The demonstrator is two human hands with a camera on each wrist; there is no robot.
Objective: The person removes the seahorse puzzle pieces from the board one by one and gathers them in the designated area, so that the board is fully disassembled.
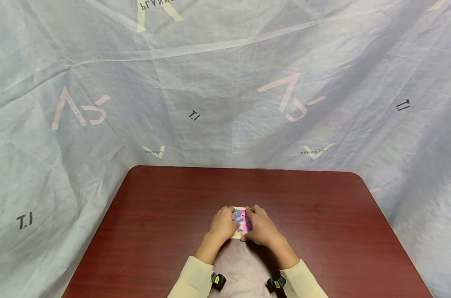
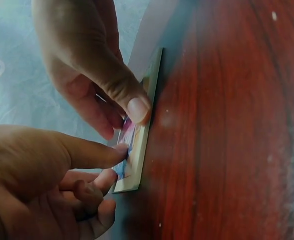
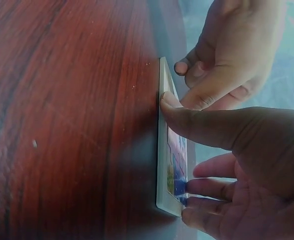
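Observation:
A small flat picture board (image 1: 241,221) with a pale rim and a pink, purple and blue picture lies on the table between both hands. My left hand (image 1: 223,223) holds its left side; in the left wrist view, that hand's thumb (image 2: 99,155) touches the picture and its fingers curl at the board's end. From the other side my right hand (image 1: 261,227) grips the board. In the right wrist view its thumb (image 3: 197,120) presses on the near rim and its fingers reach the right end. Part of the picture is hidden under the hands.
The dark red wooden table (image 1: 165,198) has rounded far corners. A pale printed cloth (image 1: 225,91) hangs behind it and along both sides. Black wrist cameras (image 1: 218,281) sit at both cream sleeves.

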